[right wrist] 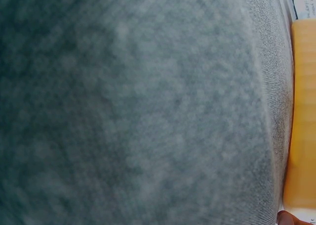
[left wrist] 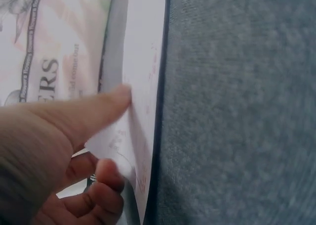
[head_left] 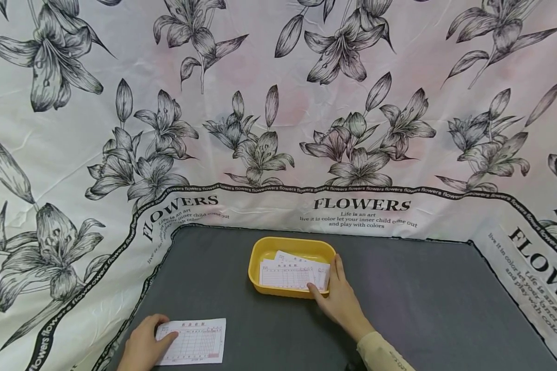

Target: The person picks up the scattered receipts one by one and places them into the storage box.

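My left hand point(head_left: 144, 341) pinches the left edge of a white printed form slip point(head_left: 198, 341) at the front left of the table. In the left wrist view, the thumb lies on the slip's printed face point(left wrist: 143, 62) and the other fingers curl by its edge. A yellow plastic tray point(head_left: 278, 292) stands toward the back, with several similar form slips point(head_left: 285, 274) overlapping inside. Around its front right corner my right hand point(head_left: 342, 299) holds the tray, thumb over the front rim, fingers along the right side. The right wrist view catches only the tray's yellow wall point(right wrist: 303, 111) and a fingertip.
A dark grey cloth point(head_left: 436, 309) covers the tabletop. White sheeting with black lily prints point(head_left: 260, 149) hangs behind and along both sides, its lettered border meeting the grey cloth.
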`<state>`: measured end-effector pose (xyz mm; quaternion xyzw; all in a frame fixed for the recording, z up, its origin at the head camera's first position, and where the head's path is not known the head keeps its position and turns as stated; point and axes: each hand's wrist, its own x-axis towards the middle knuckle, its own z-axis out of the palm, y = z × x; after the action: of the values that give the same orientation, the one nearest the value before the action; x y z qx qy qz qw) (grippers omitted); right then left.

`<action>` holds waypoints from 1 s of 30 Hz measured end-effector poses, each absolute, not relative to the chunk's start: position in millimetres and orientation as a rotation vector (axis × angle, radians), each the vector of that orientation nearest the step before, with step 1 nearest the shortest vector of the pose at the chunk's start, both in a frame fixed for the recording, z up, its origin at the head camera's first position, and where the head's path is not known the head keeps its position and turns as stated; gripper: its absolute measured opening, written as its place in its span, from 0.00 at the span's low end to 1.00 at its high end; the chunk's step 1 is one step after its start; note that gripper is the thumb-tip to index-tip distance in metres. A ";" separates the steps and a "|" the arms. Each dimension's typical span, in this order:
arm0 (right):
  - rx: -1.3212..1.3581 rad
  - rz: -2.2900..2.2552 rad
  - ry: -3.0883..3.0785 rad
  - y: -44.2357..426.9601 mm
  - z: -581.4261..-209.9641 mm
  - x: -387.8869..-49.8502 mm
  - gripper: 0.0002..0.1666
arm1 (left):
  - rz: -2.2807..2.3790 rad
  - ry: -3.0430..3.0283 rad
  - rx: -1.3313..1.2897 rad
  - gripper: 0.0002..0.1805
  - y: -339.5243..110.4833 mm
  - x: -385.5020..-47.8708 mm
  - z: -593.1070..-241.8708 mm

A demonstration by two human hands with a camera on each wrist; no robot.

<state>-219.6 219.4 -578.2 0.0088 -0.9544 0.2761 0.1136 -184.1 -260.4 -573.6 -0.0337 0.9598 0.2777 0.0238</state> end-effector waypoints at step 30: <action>0.055 0.829 -2.770 221.4 -581.3 -220.3 0.66 | 1.538 2.905 -0.092 0.16 -244.8 -205.5 -539.3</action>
<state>-220.3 221.4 -581.3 0.0190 -0.9504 0.2844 0.1245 -205.5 -244.8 -539.3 -0.0279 0.8811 0.4664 -0.0733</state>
